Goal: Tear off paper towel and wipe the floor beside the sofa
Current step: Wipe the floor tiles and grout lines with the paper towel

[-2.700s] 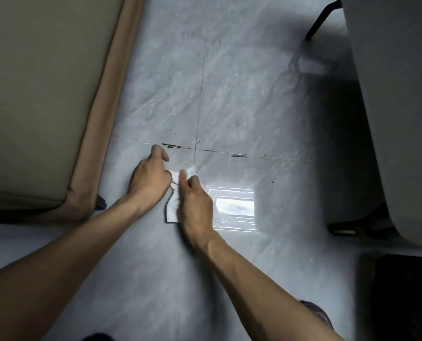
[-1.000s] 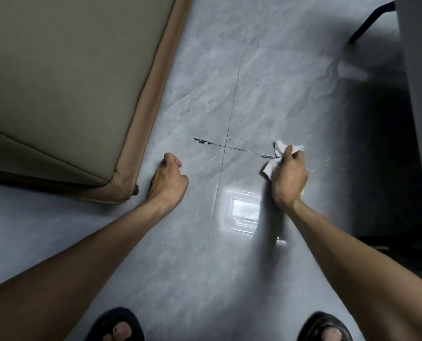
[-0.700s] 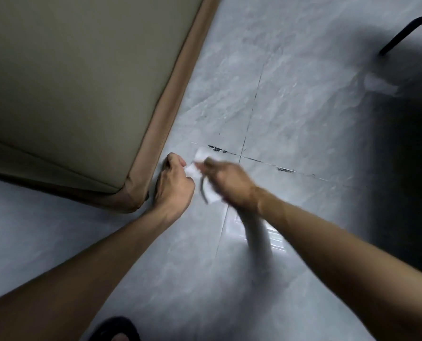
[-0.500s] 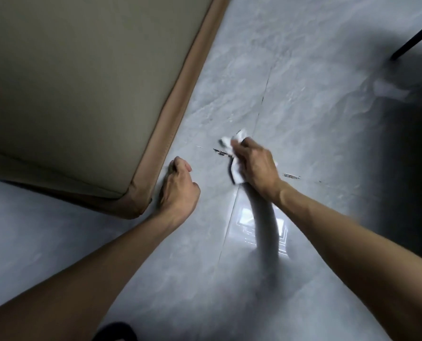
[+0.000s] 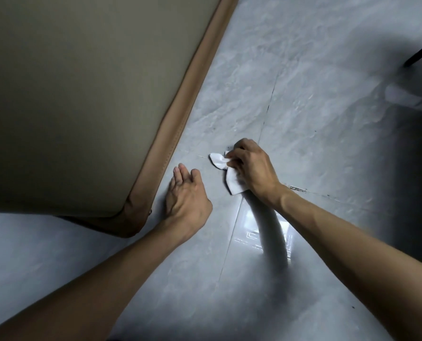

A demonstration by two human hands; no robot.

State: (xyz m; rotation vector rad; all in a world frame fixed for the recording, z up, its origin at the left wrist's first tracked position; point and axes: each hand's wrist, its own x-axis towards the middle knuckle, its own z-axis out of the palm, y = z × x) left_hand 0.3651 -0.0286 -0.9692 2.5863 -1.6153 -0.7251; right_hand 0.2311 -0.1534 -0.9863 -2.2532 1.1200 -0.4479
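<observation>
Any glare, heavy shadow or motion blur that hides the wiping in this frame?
Head view: a bright light reflection glares on the glossy grey tile floor just below the right hand, crossed by that arm's shadow; the frame's right side sinks into deep shadow; the right hand and crumpled white paper towel are sharp, unblurred.

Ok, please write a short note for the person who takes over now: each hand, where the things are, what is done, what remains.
Left hand: open, flat on the floor beside the sofa corner, holding nothing.
Right hand: grips the crumpled paper towel, pressing it on the floor where two grout lines meet.
Done: towel torn off, already down on the floor.
Left: dark marks show on the line just right of that wrist; probably wipe those next.
</observation>
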